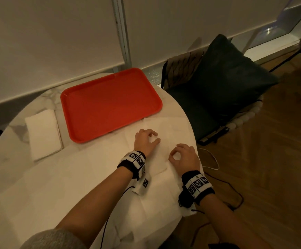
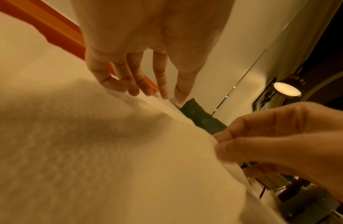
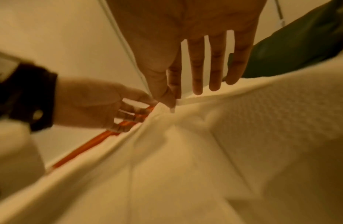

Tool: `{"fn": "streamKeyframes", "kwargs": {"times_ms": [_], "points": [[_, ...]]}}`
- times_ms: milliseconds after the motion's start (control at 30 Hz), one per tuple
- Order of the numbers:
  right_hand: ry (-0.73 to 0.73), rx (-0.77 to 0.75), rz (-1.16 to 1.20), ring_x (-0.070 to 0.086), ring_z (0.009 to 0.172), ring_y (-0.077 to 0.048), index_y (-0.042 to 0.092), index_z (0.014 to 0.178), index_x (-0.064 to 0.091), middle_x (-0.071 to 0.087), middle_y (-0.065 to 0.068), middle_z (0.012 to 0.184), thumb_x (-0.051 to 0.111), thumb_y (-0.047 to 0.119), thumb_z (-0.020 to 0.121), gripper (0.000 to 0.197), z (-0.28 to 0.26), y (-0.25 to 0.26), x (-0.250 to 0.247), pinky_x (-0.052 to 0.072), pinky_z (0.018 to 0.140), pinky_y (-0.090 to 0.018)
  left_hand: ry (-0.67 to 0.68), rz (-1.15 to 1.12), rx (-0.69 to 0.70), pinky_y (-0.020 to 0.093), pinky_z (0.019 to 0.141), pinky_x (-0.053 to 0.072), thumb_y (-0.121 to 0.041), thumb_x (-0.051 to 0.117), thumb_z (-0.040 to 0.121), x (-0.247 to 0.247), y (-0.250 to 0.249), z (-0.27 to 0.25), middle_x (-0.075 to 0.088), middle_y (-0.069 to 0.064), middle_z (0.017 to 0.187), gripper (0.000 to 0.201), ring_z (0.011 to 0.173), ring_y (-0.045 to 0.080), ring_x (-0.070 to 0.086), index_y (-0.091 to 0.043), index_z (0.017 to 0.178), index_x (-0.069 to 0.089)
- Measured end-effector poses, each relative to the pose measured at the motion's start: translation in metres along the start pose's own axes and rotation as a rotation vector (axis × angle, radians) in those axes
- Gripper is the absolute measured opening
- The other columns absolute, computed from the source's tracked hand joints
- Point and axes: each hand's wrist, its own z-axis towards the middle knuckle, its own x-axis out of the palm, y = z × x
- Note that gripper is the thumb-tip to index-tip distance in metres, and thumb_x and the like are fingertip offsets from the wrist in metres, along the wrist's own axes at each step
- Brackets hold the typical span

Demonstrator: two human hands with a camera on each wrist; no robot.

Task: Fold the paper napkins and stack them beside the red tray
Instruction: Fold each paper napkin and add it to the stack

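We pinch the napkin [image 1: 161, 159] at two points along its far edge, left hand [image 1: 145, 141] and right hand [image 1: 184, 156] each closing thumb and forefinger on the paper, likely so the edge lifts evenly for a fold. It lies on the table [image 1: 78, 164] just beside the red tray [image 1: 110, 103]; the folded stack [image 1: 43, 133] waits left of the tray.
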Motion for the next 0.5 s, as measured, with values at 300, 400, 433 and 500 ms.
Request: {"fn": "streamKeyframes", "kwargs": {"times_ms": [300, 400, 433, 500], "points": [[-0.284, -0.162, 0.371, 0.052, 0.112, -0.008, 0.021, 0.079, 0.065, 0.062, 0.009, 0.116, 0.073, 0.022, 0.079, 0.008, -0.01, 0.021, -0.04, 0.033, 0.094, -0.021, -0.041, -0.382, -0.218, 0.033, 0.079, 0.05, -0.04, 0.058, 0.093, -0.025, 0.007, -0.035, 0.064, 0.003, 0.1, 0.024, 0.095, 0.026, 0.062, -0.016, 0.099, 0.06], [-0.309, -0.247, 0.567, 0.055, 0.108, 0.002, 0.022, 0.081, 0.066, 0.062, 0.016, 0.113, 0.072, 0.019, 0.079, 0.008, -0.019, 0.036, -0.056, 0.049, 0.089, -0.026, 0.024, -0.519, -0.304, 0.036, 0.082, 0.052, -0.053, 0.053, 0.091, -0.03, -0.001, -0.045, 0.066, 0.012, 0.105, 0.042, 0.089, 0.025, 0.065, -0.017, 0.111, 0.055], [-0.302, -0.273, 0.612, 0.056, 0.109, 0.001, 0.022, 0.081, 0.066, 0.063, 0.017, 0.113, 0.072, 0.018, 0.079, 0.008, -0.024, 0.041, -0.062, 0.05, 0.087, -0.025, 0.08, -0.617, -0.336, 0.035, 0.081, 0.052, -0.057, 0.05, 0.091, -0.032, -0.006, -0.049, 0.067, 0.014, 0.107, 0.051, 0.087, 0.024, 0.066, -0.015, 0.119, 0.052], [-0.259, -0.339, 0.654, 0.057, 0.111, -0.002, 0.021, 0.081, 0.065, 0.063, 0.016, 0.115, 0.071, 0.015, 0.079, 0.009, -0.034, 0.049, -0.071, 0.051, 0.086, -0.023, 0.227, -0.854, -0.394, 0.037, 0.085, 0.054, -0.064, 0.047, 0.089, -0.034, -0.015, -0.058, 0.069, 0.017, 0.11, 0.061, 0.091, 0.027, 0.07, -0.019, 0.129, 0.043]]}}
